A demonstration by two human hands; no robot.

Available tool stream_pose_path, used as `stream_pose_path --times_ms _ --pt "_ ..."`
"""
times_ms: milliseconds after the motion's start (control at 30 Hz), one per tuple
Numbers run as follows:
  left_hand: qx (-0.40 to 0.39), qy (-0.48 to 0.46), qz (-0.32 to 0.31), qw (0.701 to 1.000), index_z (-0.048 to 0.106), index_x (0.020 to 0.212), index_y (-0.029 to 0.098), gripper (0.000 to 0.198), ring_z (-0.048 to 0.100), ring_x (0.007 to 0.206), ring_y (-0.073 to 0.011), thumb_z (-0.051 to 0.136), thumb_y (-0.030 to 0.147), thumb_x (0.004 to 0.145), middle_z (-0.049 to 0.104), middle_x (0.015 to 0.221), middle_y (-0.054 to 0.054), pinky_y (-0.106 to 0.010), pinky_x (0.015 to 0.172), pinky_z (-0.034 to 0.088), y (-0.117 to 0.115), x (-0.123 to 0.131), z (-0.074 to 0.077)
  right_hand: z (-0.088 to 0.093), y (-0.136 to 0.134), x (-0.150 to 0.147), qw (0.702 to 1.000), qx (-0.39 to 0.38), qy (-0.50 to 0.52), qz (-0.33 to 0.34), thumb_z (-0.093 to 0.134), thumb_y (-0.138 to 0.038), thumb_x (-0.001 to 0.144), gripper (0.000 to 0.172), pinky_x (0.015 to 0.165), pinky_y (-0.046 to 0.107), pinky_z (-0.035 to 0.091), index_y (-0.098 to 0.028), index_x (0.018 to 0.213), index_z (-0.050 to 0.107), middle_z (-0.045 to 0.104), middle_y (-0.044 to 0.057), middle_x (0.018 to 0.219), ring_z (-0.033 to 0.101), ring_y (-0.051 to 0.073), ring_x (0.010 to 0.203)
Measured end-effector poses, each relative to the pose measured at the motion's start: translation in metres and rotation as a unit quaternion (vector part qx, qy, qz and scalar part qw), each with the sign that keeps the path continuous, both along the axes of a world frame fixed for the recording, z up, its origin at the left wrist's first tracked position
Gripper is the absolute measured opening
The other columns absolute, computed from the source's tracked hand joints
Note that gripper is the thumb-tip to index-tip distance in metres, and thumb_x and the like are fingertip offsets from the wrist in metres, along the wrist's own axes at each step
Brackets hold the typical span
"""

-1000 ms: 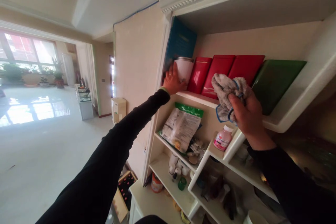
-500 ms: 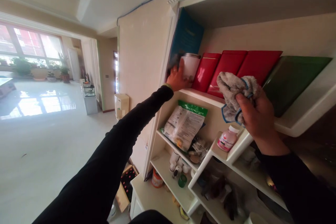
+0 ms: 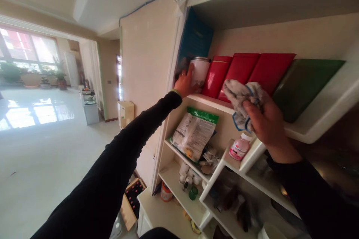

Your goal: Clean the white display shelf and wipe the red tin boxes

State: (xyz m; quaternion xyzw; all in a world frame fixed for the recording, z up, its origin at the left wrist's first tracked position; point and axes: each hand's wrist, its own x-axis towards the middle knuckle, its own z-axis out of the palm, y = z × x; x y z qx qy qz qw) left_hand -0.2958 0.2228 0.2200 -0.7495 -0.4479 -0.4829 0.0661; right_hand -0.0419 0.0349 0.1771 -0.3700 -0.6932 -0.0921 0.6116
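Observation:
My left hand (image 3: 184, 83) reaches to the left end of the upper shelf. Its fingers close against the side of a white canister (image 3: 201, 70) with a metal-rimmed lid; the thumb side is partly in shadow. My right hand (image 3: 265, 121) grips a bunched grey cleaning cloth (image 3: 242, 101) with blue edging, in front of the red tins. A narrow red tin (image 3: 215, 76) stands beside the canister, followed by two wider ones (image 3: 241, 68) (image 3: 273, 69). Farther right leans a dark green tin (image 3: 307, 86). Behind the canister is a blue box or folder (image 3: 196, 37).
Below sit a green-topped plastic bag (image 3: 193, 132), a pink bottle (image 3: 239, 147) with a white cap, several small white bottles (image 3: 186, 177) and an orange-labelled jar (image 3: 166, 192). A crate of bottles (image 3: 134, 196) is on the floor. White shelf dividers (image 3: 214, 181) step downward.
The cloth in my right hand has shifted slightly left and down across the red tins. My left hand stays at the canister. The whole view has drifted a little.

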Motion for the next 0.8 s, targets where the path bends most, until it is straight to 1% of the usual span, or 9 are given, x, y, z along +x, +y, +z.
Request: stream_pose_path --times_ms 133,233,367,467,533,633,700,767,800 --pt "0.006 -0.002 -0.002 1.000 0.027 0.186 0.028 0.111 0.059 0.157 -0.0509 0.085 0.025 0.092 0.053 0.172 -0.026 -0.063 0.129 0.051 -0.004 -0.001 0.003 0.004 -0.004 -0.005 0.999 -0.031 -0.032 0.016 0.071 -0.048 0.098 0.045 0.129 0.065 0.055 -0.028 0.138 0.076 0.082 0.009 0.140 0.075 0.035 0.141" --pt "-0.004 -0.009 0.001 1.000 0.031 0.185 0.031 0.111 0.059 0.155 -0.0518 0.086 0.022 0.089 0.052 0.174 -0.026 -0.065 0.128 0.052 -0.004 0.001 0.004 0.007 -0.004 -0.005 0.999 -0.044 -0.023 0.022 0.070 -0.048 0.100 0.048 0.131 0.063 0.054 -0.029 0.143 0.074 0.081 0.008 0.145 0.073 0.033 0.144" --pt "-0.001 -0.030 0.000 1.000 0.036 0.183 0.026 0.103 0.060 0.155 -0.0493 0.083 0.022 0.091 0.056 0.171 -0.025 -0.063 0.131 0.050 -0.005 0.006 -0.002 0.006 -0.002 -0.001 0.999 -0.037 -0.013 0.015 0.071 -0.048 0.101 0.052 0.135 0.066 0.049 -0.028 0.148 0.072 0.077 0.009 0.151 0.069 0.035 0.150" --pt "0.003 -0.063 -0.001 0.998 0.037 0.181 0.019 0.096 0.056 0.159 -0.0461 0.077 0.025 0.094 0.054 0.175 -0.023 -0.060 0.137 0.045 -0.004 0.008 -0.012 0.010 0.001 -0.002 1.000 -0.025 -0.008 -0.010 0.073 -0.046 0.100 0.046 0.131 0.066 0.053 -0.029 0.142 0.076 0.080 0.012 0.146 0.073 0.039 0.143" --pt "0.008 -0.078 -0.010 0.997 0.037 0.180 0.017 0.091 0.053 0.164 -0.0430 0.072 0.027 0.097 0.050 0.180 -0.022 -0.058 0.140 0.041 -0.002 0.008 -0.019 0.021 0.008 -0.011 0.999 -0.010 -0.031 -0.029 0.073 -0.044 0.100 0.044 0.127 0.065 0.056 -0.028 0.141 0.076 0.081 0.015 0.143 0.074 0.039 0.140" --pt "0.016 -0.084 -0.037 0.996 0.037 0.180 0.012 0.087 0.049 0.168 -0.0386 0.068 0.027 0.100 0.045 0.184 -0.021 -0.052 0.144 0.036 0.003 0.005 -0.025 0.049 0.034 -0.038 0.992 0.030 -0.111 -0.055 0.067 -0.037 0.101 0.046 0.127 0.058 0.056 -0.019 0.143 0.074 0.079 0.018 0.143 0.073 0.036 0.140" --pt "0.018 -0.085 -0.054 0.995 0.037 0.180 0.012 0.087 0.049 0.169 -0.0376 0.069 0.028 0.100 0.044 0.185 -0.020 -0.051 0.145 0.036 0.006 0.003 -0.026 0.068 0.061 -0.060 0.981 0.059 -0.166 -0.082 0.065 -0.026 0.099 0.051 0.134 0.056 0.050 -0.015 0.148 0.071 0.073 0.020 0.153 0.067 0.034 0.147" --pt "0.018 -0.086 -0.065 0.994 0.038 0.180 0.014 0.087 0.049 0.169 -0.0375 0.069 0.028 0.100 0.045 0.186 -0.018 -0.052 0.144 0.038 0.010 0.001 -0.026 0.077 0.092 -0.080 0.971 0.065 -0.202 -0.114 0.065 -0.018 0.096 0.060 0.140 0.059 0.041 -0.016 0.155 0.067 0.062 0.020 0.167 0.056 0.037 0.159" --pt "0.017 -0.086 -0.068 0.994 0.038 0.180 0.015 0.086 0.050 0.169 -0.0374 0.068 0.027 0.100 0.045 0.186 -0.018 -0.052 0.144 0.038 0.011 0.001 -0.027 0.078 0.106 -0.088 0.967 0.056 -0.215 -0.128 0.065 -0.015 0.094 0.063 0.141 0.062 0.038 -0.015 0.158 0.066 0.057 0.020 0.171 0.052 0.039 0.162"
